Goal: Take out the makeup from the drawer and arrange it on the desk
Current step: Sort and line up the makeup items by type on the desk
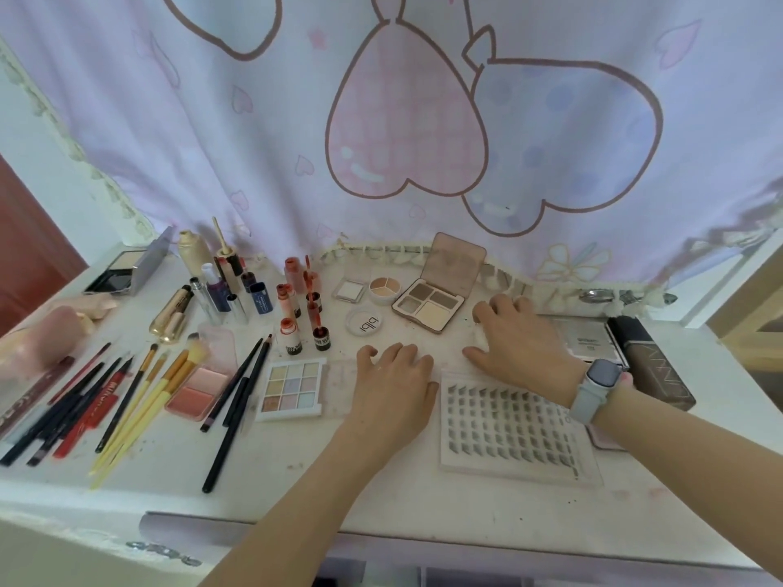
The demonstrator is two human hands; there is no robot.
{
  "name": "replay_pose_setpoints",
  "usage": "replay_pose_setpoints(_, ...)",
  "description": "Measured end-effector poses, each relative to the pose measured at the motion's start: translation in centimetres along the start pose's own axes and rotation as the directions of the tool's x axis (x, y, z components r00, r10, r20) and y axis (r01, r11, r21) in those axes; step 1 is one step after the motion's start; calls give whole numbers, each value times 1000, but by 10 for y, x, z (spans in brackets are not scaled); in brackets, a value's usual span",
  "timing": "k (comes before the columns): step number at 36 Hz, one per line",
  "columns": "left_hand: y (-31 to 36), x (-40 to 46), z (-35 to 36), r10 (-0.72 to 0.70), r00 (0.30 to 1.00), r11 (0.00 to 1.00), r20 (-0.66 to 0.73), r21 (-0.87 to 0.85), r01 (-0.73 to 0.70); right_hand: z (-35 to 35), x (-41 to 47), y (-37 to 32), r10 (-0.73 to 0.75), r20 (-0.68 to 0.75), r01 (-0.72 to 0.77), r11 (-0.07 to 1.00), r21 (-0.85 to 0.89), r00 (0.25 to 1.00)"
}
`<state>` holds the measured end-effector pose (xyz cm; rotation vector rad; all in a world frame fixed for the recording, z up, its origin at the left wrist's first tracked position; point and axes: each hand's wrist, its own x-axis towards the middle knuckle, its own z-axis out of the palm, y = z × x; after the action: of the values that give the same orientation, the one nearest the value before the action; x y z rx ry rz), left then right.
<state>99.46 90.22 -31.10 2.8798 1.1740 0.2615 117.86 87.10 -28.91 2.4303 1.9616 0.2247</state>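
Makeup lies spread over the white desk (381, 497). My left hand (396, 387) rests palm down in the middle, fingers curled, holding nothing, right of a nine-pan pastel eyeshadow palette (291, 388). My right hand (521, 332), a grey watch on its wrist, lies flat with fingers apart, above a clear tray of false lashes (510, 425). An open brown four-pan palette (432, 305) sits just left of its fingertips. The drawer (423, 574) below the desk edge is barely visible.
Brushes and pencils (127, 400) fan out at left beside a pink blush compact (199, 391). Lip glosses and bottles (296, 307) stand at the back. A dark foundation bottle (652, 362) and silver compact (589, 341) lie at right. A curtain (423, 120) hangs behind.
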Motion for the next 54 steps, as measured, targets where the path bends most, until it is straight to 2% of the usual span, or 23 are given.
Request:
replay_pose_setpoints(6,-2,-3,4,2,999,1000,33,-26,-1,-2,4,-3,65,-4,-63,990,130,998)
replay_pose_setpoints(9,-4,-4,5,5,1000,999,27,-34,-4,-4,1,1,61,-103,-38,977,211,993)
replay_pose_setpoints(12,-6,-1,4,-2,1000,999,11,-49,3,-17,-2,4,101,-212,11,881,472,972)
replay_pose_setpoints(14,-8,1,3,-18,1000,995,-7,-100,17,-33,-2,4,183,-174,-17,735,678,968)
replay_pose_setpoints(15,-9,2,2,-31,999,989,-32,-147,26,-40,-3,4,229,-116,-50,613,789,966)
replay_pose_setpoints(17,-9,2,-1,-59,986,956,-157,-294,10,-53,-6,1,260,93,-148,201,968,961)
replay_pose_setpoints(18,-9,1,-5,-77,969,922,-236,-387,-21,-57,-9,-1,234,185,-193,12,981,954)
replay_pose_setpoints(19,-8,0,-9,-92,952,877,-291,-477,-61,-60,-13,-3,202,238,-226,-84,971,950)
replay_pose_setpoints(20,-7,-2,-14,-89,941,834,-327,-541,-109,-61,-15,-5,173,267,-250,-114,962,948)
replay_pose_setpoints(23,-5,-9,-26,2,906,798,-423,-545,-256,-63,-21,-13,53,316,-308,-115,944,947)
replay_pose_setpoints(26,-7,-16,-31,105,851,845,-514,-405,-349,-62,-24,-20,-10,354,-353,-74,933,935)
replay_pose_setpoints(28,-8,-21,-32,122,820,854,-559,-362,-373,-59,-26,-27,-24,391,-391,-32,920,920)
replay_pose_setpoints(30,-10,-23,-34,114,808,848,-578,-368,-382,-55,-29,-32,-55,419,-421,-28,907,906)
replay_pose_setpoints(34,-11,-26,-37,69,818,831,-571,-421,-364,-49,-33,-36,-89,384,-392,-93,915,919)
replay_pose_setpoints(36,-9,-26,-38,0,837,778,-547,-526,-343,-46,-34,-39,-45,337,-338,-35,940,941)
replay_pose_setpoints(38,-10,-24,-38,-101,841,737,-531,-608,-296,-44,-35,-41,12,264,-264,96,960,964)
replay_pose_setpoints(39,-11,-23,-39,-125,839,738,-529,-615,-277,-44,-35,-41,16,253,-253,113,961,967)
replay_pose_setpoints(40,-12,-22,-41,-122,842,751,-526,-604,-269,-43,-35,-41,3,270,-270,82,960,963)
replay_pose_setpoints(43,-16,-18,-47,-60,857,785,-512,-554,-277,-43,-34,-39,-80,390,-396,-78,915,917)
replay_pose_setpoints(46,-20,-19,-49,41,867,778,-496,-530,-339,-44,-30,-34,-170,485,-512,-204,834,858)
replay_pose_setpoints(50,-25,-22,-49,114,883,802,-456,-483,-353,-46,-28,-29,-347,576,-658,-195,728,740)
replay_pose_setpoints(54,-23,-21,-52,112,831,825,-544,-415,-383,-45,-30,-35,-535,574,-752,-193,631,620)
